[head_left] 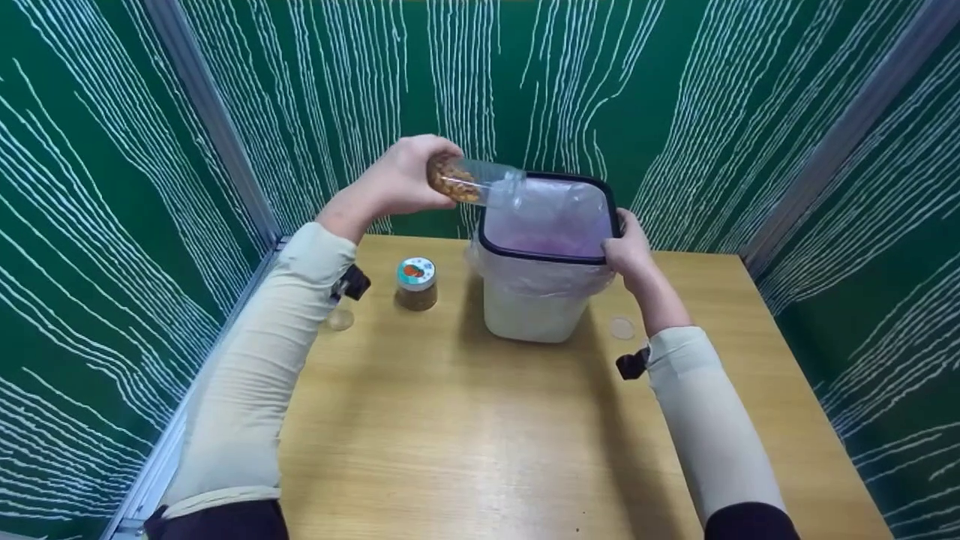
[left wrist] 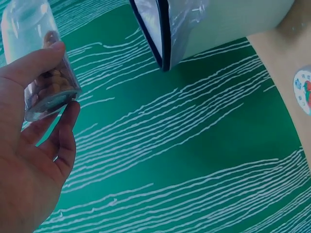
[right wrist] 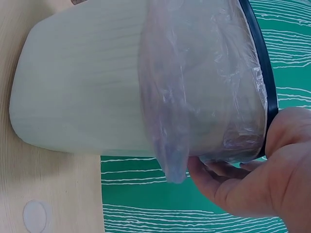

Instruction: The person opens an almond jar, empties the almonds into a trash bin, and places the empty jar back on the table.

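My left hand grips the base end of a clear jar, thumb on one side and fingers on the other. The jar lies almost on its side, its open mouth over the left rim of a white trash bin. Brown nut-like pieces are gathered toward its base. A thin translucent bag lines the bin and folds down outside its black rim. At the right side of that rim, my right hand holds on, thumb over the edge and fingers against the outside.
Left of the bin stands a small jar with a printed lid and brownish contents. Clear round discs lie on the wooden table, one disc right of the bin and another disc near my left forearm. Green white-streaked walls enclose the table.
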Available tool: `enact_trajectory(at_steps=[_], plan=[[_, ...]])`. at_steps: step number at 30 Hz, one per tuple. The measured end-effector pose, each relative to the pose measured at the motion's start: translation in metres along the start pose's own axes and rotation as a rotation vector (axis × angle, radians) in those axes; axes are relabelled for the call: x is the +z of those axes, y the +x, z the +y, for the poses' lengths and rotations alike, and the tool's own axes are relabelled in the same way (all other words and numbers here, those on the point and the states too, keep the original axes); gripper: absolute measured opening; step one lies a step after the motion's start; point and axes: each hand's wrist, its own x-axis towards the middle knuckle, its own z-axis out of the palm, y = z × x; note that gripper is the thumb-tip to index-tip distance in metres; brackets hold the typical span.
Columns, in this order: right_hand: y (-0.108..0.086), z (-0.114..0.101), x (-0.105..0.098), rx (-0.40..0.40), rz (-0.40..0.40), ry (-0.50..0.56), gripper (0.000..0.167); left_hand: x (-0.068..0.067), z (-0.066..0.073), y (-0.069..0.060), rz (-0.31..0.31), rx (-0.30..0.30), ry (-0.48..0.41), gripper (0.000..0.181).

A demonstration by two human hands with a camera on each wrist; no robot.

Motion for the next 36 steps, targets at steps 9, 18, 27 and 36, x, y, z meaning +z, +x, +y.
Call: enact_trajectory(at_steps=[9, 18, 27, 36], plan=[[0.002, -0.004, 0.007, -0.021, 0.025, -0.002, 0.072, 0.013, -0.006, 0.025, -0.069, -0.045, 0.103, 0.056], [0.004, -0.008, 0.004, 0.000, 0.027, 0.022, 0.073, 0.017, -0.003, 0.047, -0.172, -0.119, 0.177, 0.048], [-0.001, -0.001, 0.005, -0.003, 0.046, 0.048, 0.074, 0.025, -0.001, 0.056, -0.215, -0.115, 0.264, 0.052], [-0.005, 0.001, 0.004, 0.006, 0.059, 0.067, 0.072, 0.035, 0.002, 0.063, -0.195, -0.064, 0.319, 0.056]])
